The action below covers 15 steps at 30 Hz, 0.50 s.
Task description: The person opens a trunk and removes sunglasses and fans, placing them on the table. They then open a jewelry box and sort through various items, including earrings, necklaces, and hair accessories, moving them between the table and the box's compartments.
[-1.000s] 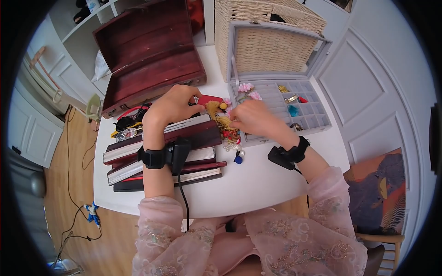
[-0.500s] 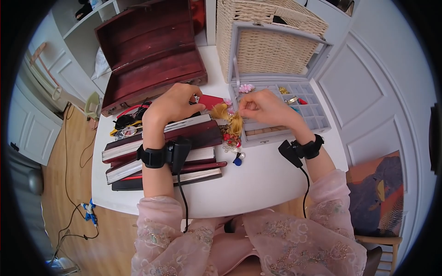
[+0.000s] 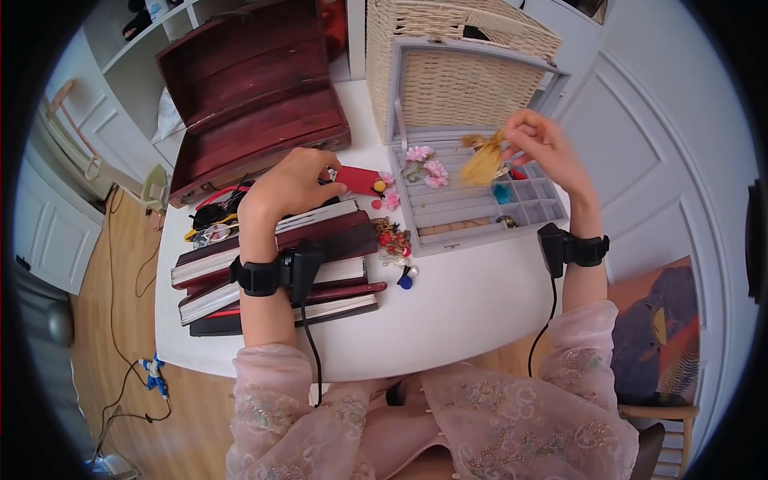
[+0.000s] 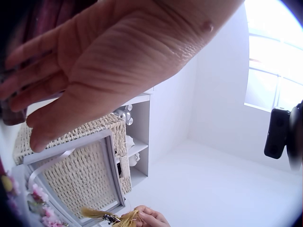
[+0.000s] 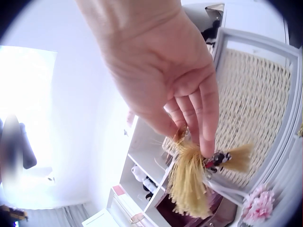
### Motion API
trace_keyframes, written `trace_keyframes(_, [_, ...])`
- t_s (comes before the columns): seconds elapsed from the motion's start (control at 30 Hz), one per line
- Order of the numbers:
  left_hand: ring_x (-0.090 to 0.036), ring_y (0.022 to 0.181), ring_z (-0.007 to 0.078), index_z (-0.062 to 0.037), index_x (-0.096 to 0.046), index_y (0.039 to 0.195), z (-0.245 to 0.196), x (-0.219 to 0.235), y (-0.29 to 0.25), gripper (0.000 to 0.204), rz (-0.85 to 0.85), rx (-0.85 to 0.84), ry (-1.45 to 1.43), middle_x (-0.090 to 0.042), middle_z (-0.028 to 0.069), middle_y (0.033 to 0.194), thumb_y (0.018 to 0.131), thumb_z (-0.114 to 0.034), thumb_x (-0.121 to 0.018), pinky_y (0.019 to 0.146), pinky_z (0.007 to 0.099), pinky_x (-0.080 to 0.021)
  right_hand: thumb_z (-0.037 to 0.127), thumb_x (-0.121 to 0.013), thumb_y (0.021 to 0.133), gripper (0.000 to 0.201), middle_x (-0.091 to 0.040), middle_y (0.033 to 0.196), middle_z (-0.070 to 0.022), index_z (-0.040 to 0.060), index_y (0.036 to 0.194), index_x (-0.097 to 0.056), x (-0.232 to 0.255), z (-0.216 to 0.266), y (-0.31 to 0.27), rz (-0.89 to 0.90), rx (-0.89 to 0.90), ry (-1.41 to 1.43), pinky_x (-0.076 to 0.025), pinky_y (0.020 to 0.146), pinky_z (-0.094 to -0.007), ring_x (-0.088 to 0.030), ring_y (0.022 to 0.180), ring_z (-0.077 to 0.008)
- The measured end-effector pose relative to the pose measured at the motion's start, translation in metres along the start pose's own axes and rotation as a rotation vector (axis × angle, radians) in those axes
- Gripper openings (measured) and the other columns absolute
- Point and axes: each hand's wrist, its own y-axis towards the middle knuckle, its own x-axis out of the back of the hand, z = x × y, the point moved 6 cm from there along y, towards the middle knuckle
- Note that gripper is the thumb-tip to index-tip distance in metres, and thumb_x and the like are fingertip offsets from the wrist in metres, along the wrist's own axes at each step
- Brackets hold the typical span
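in the head view, the right hand is above the jewelry box and holds the gold tassel ornament between thumb and fingers. the tassels hang over the compartments, near the turquoise ornament. pink flowers lie on the padded rows at the left part of the box, and its lid stands raised before the wicker basket. the left hand is over the stacked albums, with its fingers loosely bent and near the red packet. beaded jewelry and a blue ball lie on the tabletop, between the albums and the box. behind the left hand, the dark red suitcase is open.

in the left wrist view, the left hand shows its palm. its fingers are extended and a little apart, and i see nothing held in it. at the bottom edge, the right hand holds the tassel ornament near the raised lid.

in the right wrist view, the right hand pinches the ornament at its top with the fingertips. one full tassel hangs down, and a smaller one points to the side, beside a black and white piece.
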Motion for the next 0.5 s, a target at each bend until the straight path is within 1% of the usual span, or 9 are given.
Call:
trace_keyframes(0.07, [-0.064, 0.084, 0.0316, 0.0012, -0.064, 0.101, 0.000, -0.001, 0.001, 0.035, 0.002, -0.005, 0.000, -0.066, 0.0189, 0.090, 0.077, -0.024, -0.070, 0.075, 0.0370, -0.050, 0.024, -0.055, 0.091, 0.019, -0.062, 0.084, -0.0009, 0.0056, 0.095, -0.057, 0.021, -0.012, -0.004, -0.115, -0.022, -0.035, -0.049, 0.061, -0.0214, -0.062, 0.075, -0.0080])
trace_keyframes(0.1, [-0.064, 0.084, 0.0317, 0.0010, -0.064, 0.100, -0.001, -0.001, 0.000, 0.034, 0.002, -0.005, 0.004, -0.066, 0.0187, 0.090, 0.077, -0.024, -0.070, 0.075, 0.0370, -0.050, 0.024, -0.055, 0.091, 0.019, -0.062, 0.084, -0.0009, 0.0056, 0.095, -0.057, 0.027, -0.015, -0.006, -0.117, -0.024, -0.037, -0.049, 0.061, -0.0214, -0.062, 0.075, -0.0080])
trace_keyframes(0.17, [-0.064, 0.085, 0.0317, 0.0009, -0.064, 0.099, -0.003, -0.001, 0.000, 0.034, 0.002, -0.008, 0.007, -0.066, 0.0185, 0.090, 0.077, -0.024, -0.070, 0.075, 0.0371, -0.050, 0.027, -0.053, 0.092, 0.020, -0.063, 0.084, -0.0003, 0.0070, 0.094, -0.057, 0.043, -0.026, -0.010, -0.214, -0.095, -0.070, -0.048, 0.060, -0.0206, -0.062, 0.073, -0.0078])
trace_keyframes(0.2, [-0.064, 0.085, 0.0317, 0.0007, -0.064, 0.099, -0.003, -0.001, 0.000, 0.034, 0.009, 0.010, 0.012, -0.066, 0.0183, 0.090, 0.077, -0.024, -0.070, 0.075, 0.0372, -0.050, 0.027, -0.053, 0.092, 0.020, -0.063, 0.084, -0.0003, 0.0070, 0.094, -0.057, 0.047, -0.030, -0.013, -0.216, -0.096, -0.071, -0.048, 0.060, -0.0206, -0.062, 0.073, -0.0078])
trace_keyframes(0.27, [-0.063, 0.085, 0.0318, 0.0005, -0.064, 0.098, -0.002, -0.002, 0.001, 0.033, 0.017, 0.027, 0.017, -0.066, 0.0182, 0.090, 0.077, -0.025, -0.070, 0.075, 0.0373, -0.050, 0.026, -0.052, 0.091, 0.019, -0.063, 0.083, -0.0002, 0.0075, 0.092, -0.057, 0.057, -0.040, -0.018, -0.264, -0.159, -0.099, -0.047, 0.060, -0.0203, -0.063, 0.072, -0.0084])
trace_keyframes(0.3, [-0.063, 0.085, 0.0318, 0.0003, -0.064, 0.098, -0.002, -0.002, 0.001, 0.033, 0.017, 0.023, 0.020, -0.066, 0.0181, 0.091, 0.077, -0.025, -0.070, 0.075, 0.0373, -0.050, 0.026, -0.052, 0.091, 0.019, -0.063, 0.083, -0.0002, 0.0075, 0.092, -0.057, 0.059, -0.043, -0.020, -0.264, -0.160, -0.099, -0.047, 0.060, -0.0203, -0.063, 0.072, -0.0084])
trace_keyframes(0.37, [-0.063, 0.086, 0.0319, 0.0002, -0.064, 0.098, -0.002, -0.002, 0.001, 0.033, 0.016, 0.019, 0.023, -0.066, 0.0180, 0.091, 0.077, -0.025, -0.070, 0.075, 0.0374, -0.050, 0.025, -0.054, 0.089, 0.018, -0.063, 0.081, -0.0009, 0.0067, 0.090, -0.057, 0.062, -0.053, -0.024, -0.240, -0.228, -0.135, -0.046, 0.058, -0.0199, -0.064, 0.070, -0.0093])
trace_keyframes(0.5, [-0.064, 0.085, 0.0319, 0.0003, -0.064, 0.097, -0.004, -0.001, 0.000, 0.033, 0.014, 0.026, 0.028, -0.066, 0.0183, 0.091, 0.077, -0.025, -0.070, 0.075, 0.0373, -0.050, 0.024, -0.054, 0.087, 0.018, -0.063, 0.079, -0.0012, 0.0064, 0.087, -0.056, 0.064, -0.075, -0.029, -0.217, -0.277, -0.116, -0.045, 0.057, -0.0197, -0.064, 0.068, -0.0097])
